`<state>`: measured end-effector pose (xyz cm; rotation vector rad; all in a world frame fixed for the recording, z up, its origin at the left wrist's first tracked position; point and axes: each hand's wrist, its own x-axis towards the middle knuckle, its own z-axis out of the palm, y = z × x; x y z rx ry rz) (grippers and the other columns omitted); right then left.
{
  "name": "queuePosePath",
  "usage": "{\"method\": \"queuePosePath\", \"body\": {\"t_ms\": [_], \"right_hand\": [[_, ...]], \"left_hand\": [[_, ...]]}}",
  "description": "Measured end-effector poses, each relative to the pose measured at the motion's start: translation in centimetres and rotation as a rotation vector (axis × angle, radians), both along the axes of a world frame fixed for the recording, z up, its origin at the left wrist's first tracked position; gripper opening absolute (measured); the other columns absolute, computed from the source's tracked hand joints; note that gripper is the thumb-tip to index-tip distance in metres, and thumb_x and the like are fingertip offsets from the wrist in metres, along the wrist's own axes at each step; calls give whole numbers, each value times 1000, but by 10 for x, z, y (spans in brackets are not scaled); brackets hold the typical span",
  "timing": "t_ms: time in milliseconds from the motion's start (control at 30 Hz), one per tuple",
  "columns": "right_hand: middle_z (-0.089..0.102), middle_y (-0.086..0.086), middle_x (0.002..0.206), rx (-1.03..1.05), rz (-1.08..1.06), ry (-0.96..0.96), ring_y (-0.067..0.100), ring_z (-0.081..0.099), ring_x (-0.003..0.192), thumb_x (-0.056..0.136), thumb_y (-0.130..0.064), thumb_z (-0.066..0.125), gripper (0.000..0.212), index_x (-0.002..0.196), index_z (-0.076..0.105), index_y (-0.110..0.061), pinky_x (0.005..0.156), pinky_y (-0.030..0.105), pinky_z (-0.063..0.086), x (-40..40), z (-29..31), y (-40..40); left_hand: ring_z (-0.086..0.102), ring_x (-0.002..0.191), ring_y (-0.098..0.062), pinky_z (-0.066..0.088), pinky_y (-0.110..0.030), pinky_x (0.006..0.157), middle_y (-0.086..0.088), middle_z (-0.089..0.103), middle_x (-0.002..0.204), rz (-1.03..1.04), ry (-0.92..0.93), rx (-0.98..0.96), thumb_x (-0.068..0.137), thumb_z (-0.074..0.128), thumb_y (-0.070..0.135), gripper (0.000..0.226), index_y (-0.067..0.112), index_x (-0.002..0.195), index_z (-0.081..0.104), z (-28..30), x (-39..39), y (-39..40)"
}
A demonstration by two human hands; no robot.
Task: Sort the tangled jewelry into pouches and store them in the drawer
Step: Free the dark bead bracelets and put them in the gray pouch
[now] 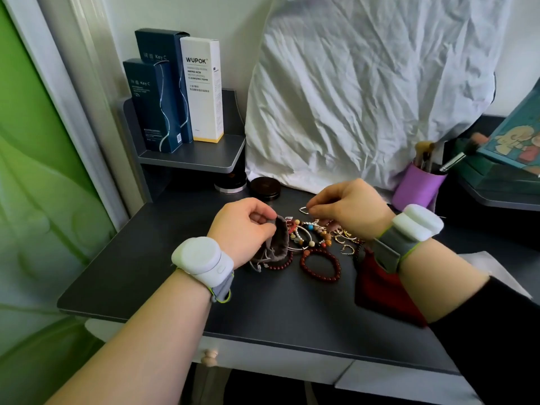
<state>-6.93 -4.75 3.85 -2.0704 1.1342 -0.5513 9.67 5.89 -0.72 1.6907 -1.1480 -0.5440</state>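
A tangle of beaded bracelets and small metal rings (315, 236) lies in the middle of the dark desk (163, 258). My left hand (242, 229) pinches the rim of a grey drawstring pouch (277, 244) at the pile's left side. Just above the pile, my right hand (347, 209) pinches a small silver ring (304, 210). In front of the pile lies a dark red bead bracelet (320, 264). A red pouch (382, 290) rests on the desk under my right wrist. The white drawer (274, 361) with a round knob (209, 357) sits shut below the desk's front edge.
Three tall cosmetic boxes (178, 92) stand on a raised corner shelf at the back left. Two round jars (264, 188) sit behind the pile. A crumpled white cloth (365, 92) covers the back. A purple cup of brushes (418, 185) and a teal box (514, 141) stand at right.
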Motion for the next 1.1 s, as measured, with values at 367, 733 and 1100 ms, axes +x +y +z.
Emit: {"method": "queuePosePath", "body": {"t_ms": [367,733,1100], "right_hand": [[71,-8,78,-188,-164,423,9,62,75,73,-18,71,13,76,72,-31,75,23,47,-85,-16,-35],[58,6,110,-228,-155,702,25,56,103,85,-25,61,14,97,68,-23,86,33,46,-102,-44,-55],[68,8,77,-27,-19,85,20,60,70,88,-6,57,8,83,57,-13,71,27,49,-100,-33,-56]], "left_hand": [[53,54,1,43,-15,60,12,62,65,-120,-188,92,76,73,25,4,27,79,70,2,-44,-27],[62,65,-10,53,-29,74,7,67,68,-196,-206,86,76,72,24,5,27,75,68,-2,-81,-54],[65,77,-15,55,-39,82,5,71,87,-211,-49,57,89,59,19,18,23,103,69,-5,-93,-83]]}}
